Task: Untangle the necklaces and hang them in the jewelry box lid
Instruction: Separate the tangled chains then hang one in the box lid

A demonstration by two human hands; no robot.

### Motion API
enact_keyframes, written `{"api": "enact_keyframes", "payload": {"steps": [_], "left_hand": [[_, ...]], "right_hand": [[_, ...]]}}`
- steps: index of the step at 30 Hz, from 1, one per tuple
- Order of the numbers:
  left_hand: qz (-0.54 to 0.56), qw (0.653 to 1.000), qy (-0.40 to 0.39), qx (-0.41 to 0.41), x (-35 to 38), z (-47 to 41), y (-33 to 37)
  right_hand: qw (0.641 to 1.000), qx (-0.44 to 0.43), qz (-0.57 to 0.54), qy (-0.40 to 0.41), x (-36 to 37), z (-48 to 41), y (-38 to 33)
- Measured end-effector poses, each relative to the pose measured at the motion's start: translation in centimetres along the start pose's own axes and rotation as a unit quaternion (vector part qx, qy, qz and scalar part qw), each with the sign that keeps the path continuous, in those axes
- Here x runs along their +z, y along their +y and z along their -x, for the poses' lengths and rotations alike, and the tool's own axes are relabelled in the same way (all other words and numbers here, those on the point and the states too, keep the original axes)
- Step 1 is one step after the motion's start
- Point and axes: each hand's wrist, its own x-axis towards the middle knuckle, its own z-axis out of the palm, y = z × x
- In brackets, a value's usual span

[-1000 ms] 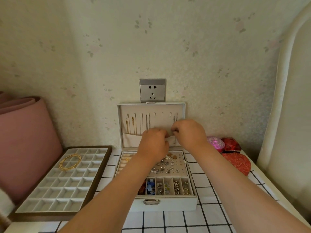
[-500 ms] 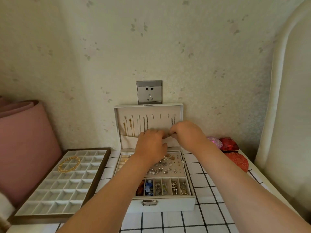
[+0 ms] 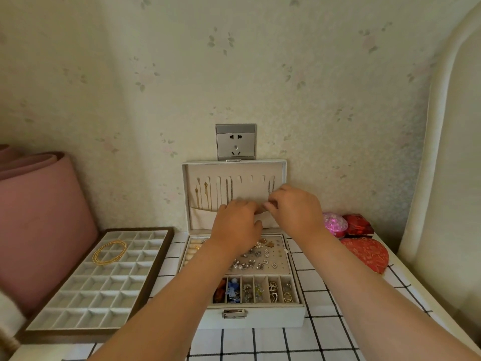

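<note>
The white jewelry box (image 3: 260, 319) stands open with its lid (image 3: 234, 168) upright against the wall. Thin chains hang from the lid's hooks: gold necklaces (image 3: 201, 195) on the left, a darker one (image 3: 229, 188) in the middle, and another necklace (image 3: 270, 186) on the right. My left hand (image 3: 236, 225) has its fingers curled at the top edge of the lid pocket (image 3: 201, 217). My right hand (image 3: 296, 209) pinches at the lower end of the right necklace, just above the pocket. The fingertips of both hands are mostly hidden.
A compartment tray (image 3: 99, 282) with a gold coiled necklace (image 3: 109, 251) lies at the left, beside a pink cushion (image 3: 39, 217). Red boxes (image 3: 364, 251) and a pink ornament (image 3: 334, 224) sit at the right. A wall socket (image 3: 235, 142) is above the lid.
Both hands stay at the lid pocket with only small finger movements. The view has shifted slightly.
</note>
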Motion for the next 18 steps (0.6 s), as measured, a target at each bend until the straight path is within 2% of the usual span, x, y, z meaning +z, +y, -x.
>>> {"api": "enact_keyframes", "payload": {"steps": [3,5,12,18], "left_hand": [[-0.004,1.0,0.002,0.001,0.0,0.0,0.0],[-0.003,1.0,0.0,0.0,0.1,0.0,-0.1],[0.019,1.0,-0.001,0.003,-0.8,1.0,-0.2],[0.062,0.998,0.029,-0.008,-4.4,5.4,-0.8]], "right_hand": [[0.995,-0.059,0.005,-0.086,0.1,0.3,-0.1],[0.99,-0.05,-0.015,-0.128,-0.3,0.3,-0.1],[0.987,-0.002,-0.08,-0.139,-2.6,0.3,-0.7],[0.962,0.045,-0.145,-0.225,-5.7,1.5,-4.2]]}}
